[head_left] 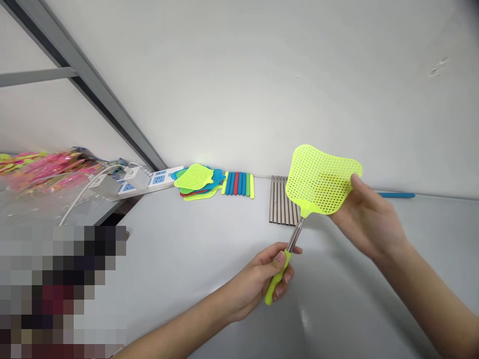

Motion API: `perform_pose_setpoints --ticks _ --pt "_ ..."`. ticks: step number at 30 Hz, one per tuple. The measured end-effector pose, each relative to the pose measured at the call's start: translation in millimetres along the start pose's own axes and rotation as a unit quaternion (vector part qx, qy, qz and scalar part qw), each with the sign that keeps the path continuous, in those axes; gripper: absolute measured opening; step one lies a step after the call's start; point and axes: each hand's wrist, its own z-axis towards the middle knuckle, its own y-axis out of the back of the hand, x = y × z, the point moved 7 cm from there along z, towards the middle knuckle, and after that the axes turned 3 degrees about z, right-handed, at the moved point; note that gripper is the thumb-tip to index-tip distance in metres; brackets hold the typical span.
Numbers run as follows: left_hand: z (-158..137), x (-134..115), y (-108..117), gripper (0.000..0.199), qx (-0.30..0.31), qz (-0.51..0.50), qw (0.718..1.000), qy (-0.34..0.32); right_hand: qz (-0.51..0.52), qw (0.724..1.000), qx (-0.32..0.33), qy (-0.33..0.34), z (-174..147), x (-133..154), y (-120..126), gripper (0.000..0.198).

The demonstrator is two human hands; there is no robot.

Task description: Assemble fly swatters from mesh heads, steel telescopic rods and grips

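Observation:
A yellow-green fly swatter (310,187) with a metal shaft is held up over the table, its perforated head tilted to the upper right. My left hand (275,271) is closed around its handle, thumb on top near the shaft. With my right hand (370,214) I grip the right edge of the head, thumb in front and fingers behind the mesh. Behind the swatter lies a row of metal tubes (277,202), partly covered by the head. Left of them sit several coloured handles (239,184) side by side, then a pile of swatter heads (194,178).
A blue handle (398,195) lies along the wall to the right. White power strips (157,180) with plugs and cables stand at the table's left edge. Beyond them is a clear plastic bag (48,179) of pink and yellow pieces. The lower left is pixelated.

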Motion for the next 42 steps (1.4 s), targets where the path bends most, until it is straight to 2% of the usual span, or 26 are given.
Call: perform_pose_setpoints --ticks 3,5,7,8,11,13,15,18,20,22,24,28,30,34,37,42 --pt "0 0 1 0.030 -0.007 0.051 0.999 0.000 -0.081 0.996 -0.040 0.010 3 23 26 0.032" --pt "0 2 1 0.033 -0.004 0.092 0.996 0.009 -0.137 0.989 -0.063 -0.012 3 35 46 0.038" --pt "0 6 1 0.036 0.007 0.130 0.991 0.026 -0.191 0.976 -0.072 -0.074 1 38 63 0.038" --pt "0 8 0 0.037 0.014 0.148 0.988 0.034 -0.222 0.965 -0.080 -0.110 -1 38 70 0.032" --pt "-1 8 2 0.039 0.005 0.229 0.973 0.032 -0.261 0.930 -0.050 -0.255 -11 24 81 0.026" --pt "-3 1 6 0.039 -0.028 0.317 0.948 0.005 -0.257 0.915 -0.036 -0.310 -18 18 82 0.024" --pt "-6 -9 7 0.038 -0.058 0.407 0.911 -0.023 -0.242 0.910 -0.039 -0.334 -23 14 83 0.024" --pt "-10 -20 8 0.034 -0.080 0.493 0.865 -0.043 -0.247 0.901 -0.028 -0.355 -27 6 79 0.021" --pt "-12 -24 11 0.034 -0.091 0.511 0.854 -0.047 -0.277 0.899 -0.011 -0.340 -25 1 74 0.022" --pt "-11 -23 14 0.035 -0.082 0.500 0.862 -0.036 -0.303 0.899 0.011 -0.316 -22 -3 67 0.023" --pt "-9 -17 16 0.037 -0.050 0.458 0.888 -0.009 -0.323 0.896 0.033 -0.302 -20 -6 61 0.023" --pt "-6 3 15 0.038 0.018 0.305 0.949 0.083 -0.362 0.884 0.047 -0.293 -18 -5 58 0.020" --pt "-7 14 12 0.038 0.048 0.224 0.964 0.135 -0.379 0.878 0.053 -0.288 -17 -3 59 0.019" --pt "-8 22 5 0.035 0.088 0.129 0.970 0.183 -0.392 0.872 0.051 -0.288 -16 -3 64 0.018" --pt "-8 21 3 0.034 0.095 0.114 0.971 0.186 -0.377 0.875 0.046 -0.300 -18 -6 67 0.019" --pt "-9 21 3 0.037 0.091 0.106 0.972 0.190 -0.351 0.873 0.079 -0.328 -21 -9 66 0.026"
